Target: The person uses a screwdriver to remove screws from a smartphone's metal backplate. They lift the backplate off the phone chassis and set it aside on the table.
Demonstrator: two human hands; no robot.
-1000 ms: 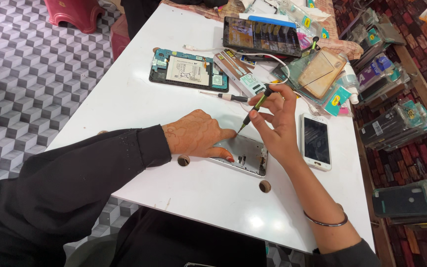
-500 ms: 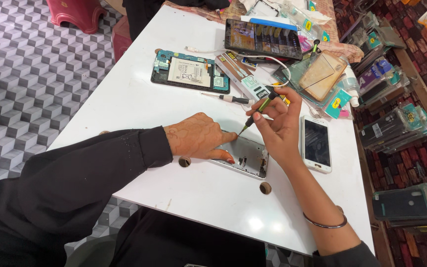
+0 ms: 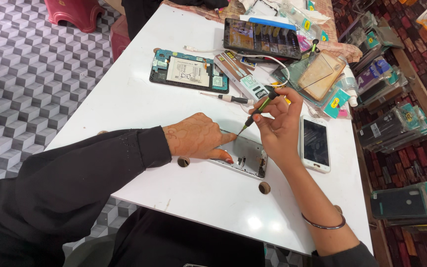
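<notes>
Left hand (image 3: 196, 138) lies flat, fingers pressing down the open phone (image 3: 243, 157) on the white bench (image 3: 124, 104) | right hand (image 3: 277, 126) is closed around a green screwdriver (image 3: 257, 111), tip on the phone's far edge | a white phone (image 3: 315, 143) lies just right | an opened tablet (image 3: 189, 71) lies far behind.

Just right of the right-hand fingers (image 3: 273, 106) a white phone (image 3: 315, 143) lies flat, its screen dark. Beyond the fingers, at the desk's far end, a black tablet (image 3: 262, 37) shows a lit, multicoloured screen. Between them lies a long white box (image 3: 243, 78) with a dark label. Far right, clear yellow-tagged packets (image 3: 411, 201) hold phone cases.
</notes>
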